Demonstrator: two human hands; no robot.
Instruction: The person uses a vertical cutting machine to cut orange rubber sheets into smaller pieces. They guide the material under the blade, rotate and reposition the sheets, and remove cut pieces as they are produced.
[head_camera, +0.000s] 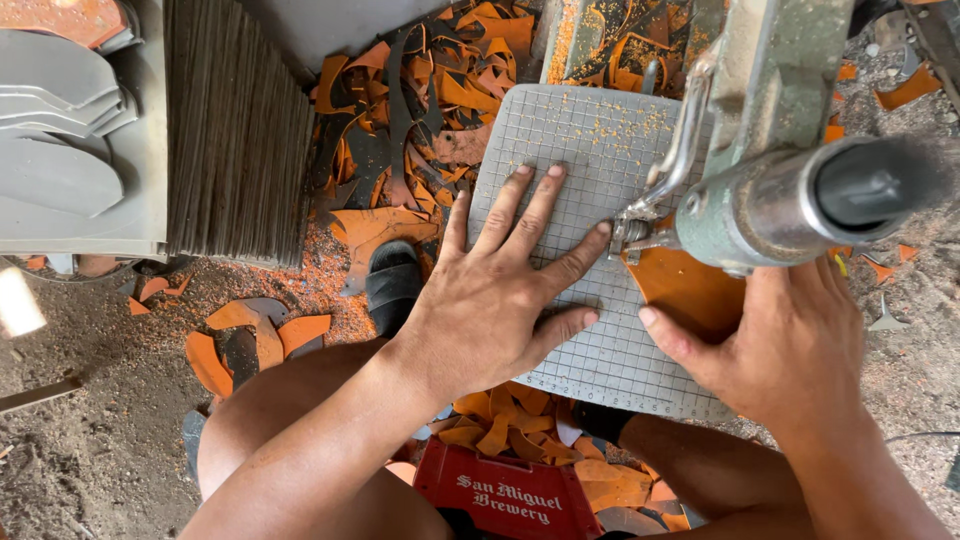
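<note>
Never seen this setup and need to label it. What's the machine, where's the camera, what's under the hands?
There is one picture, taken from a camera on the person's head looking down past their knees. The left hand lies flat, fingers spread, on a grey sheet marked with a fine grid. The right hand presses on an orange flat piece lying on that sheet. Neither hand closes a grip; both push down. Above the right hand sits a worn green metal machine head, its small metal foot meeting the sheet near the orange piece. Orange and dark offcuts cover the floor, with a red plastic crate between the legs.
</note>
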